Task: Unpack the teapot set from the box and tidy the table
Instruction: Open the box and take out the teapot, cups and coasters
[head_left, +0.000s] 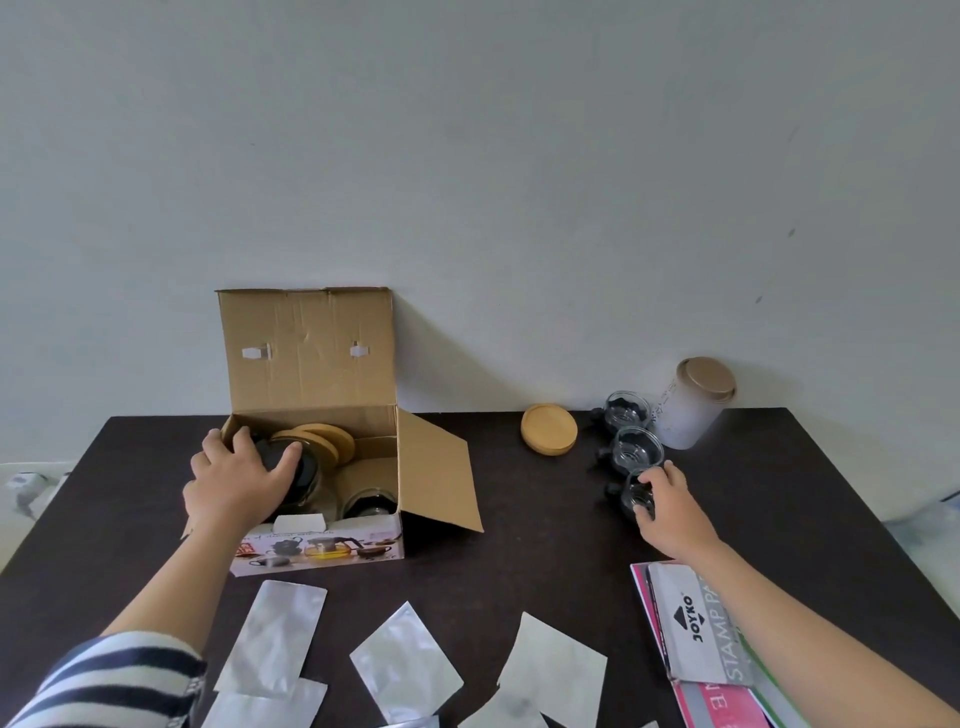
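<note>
Cardboard box (311, 364) open | left hand (236, 480) grips teapot (298, 467) (inside) | right hand (670, 506) pinches glass cup (635, 496)

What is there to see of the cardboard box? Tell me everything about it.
The cardboard box is brown corrugated card, open, its lid flap upright against the wall and a side flap splayed right. Its printed front shows pictures of tea ware. It stands on the dark table, left of centre. Inside lie round wooden lids, a dark glass teapot and another glass piece. The left hand reaches in and grips the teapot.
</note>
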